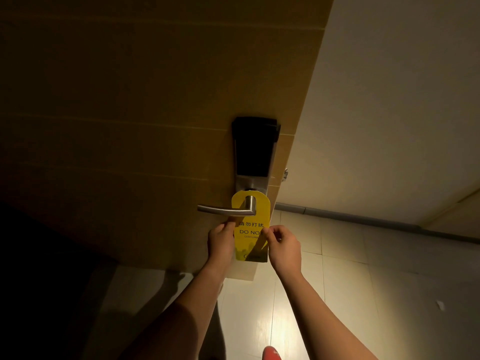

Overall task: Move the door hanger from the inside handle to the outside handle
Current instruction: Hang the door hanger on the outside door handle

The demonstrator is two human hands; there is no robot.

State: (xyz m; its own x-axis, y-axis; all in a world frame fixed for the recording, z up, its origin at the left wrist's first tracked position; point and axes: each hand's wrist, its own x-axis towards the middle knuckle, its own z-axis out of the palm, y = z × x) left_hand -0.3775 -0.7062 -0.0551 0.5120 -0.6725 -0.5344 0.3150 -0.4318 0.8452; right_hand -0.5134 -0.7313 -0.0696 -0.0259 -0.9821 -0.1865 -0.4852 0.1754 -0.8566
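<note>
- The left hand pinches the left edge of a yellow door hanger, thumb and fingertips pressed together on the card just under the lever.
- The right hand grips the hanger's right edge at about the same height, its fingers closed on the card and partly covering the printed words.
- The door hanger sits looped over the neck of a brushed-metal door handle, its hooked top around the lever's base and its body hanging straight down against the door; Chinese characters and "DO NOT DISTURB" show on its face, the last letters hidden by the right hand's fingers.
- The handle's lever points left, level, and belongs to an electronic lock with a black upper panel and a silver plate below it.
- The lock is mounted near the right edge of a tan wooden door marked by thin horizontal lines.
- Both bare forearms reach up from the bottom of the view toward the hanger.
- Right of the door, a pale wall meets a tiled floor along a grey baseboard; the floor shines under the arms.
- A red object, possibly a shoe tip, shows at the bottom edge.
</note>
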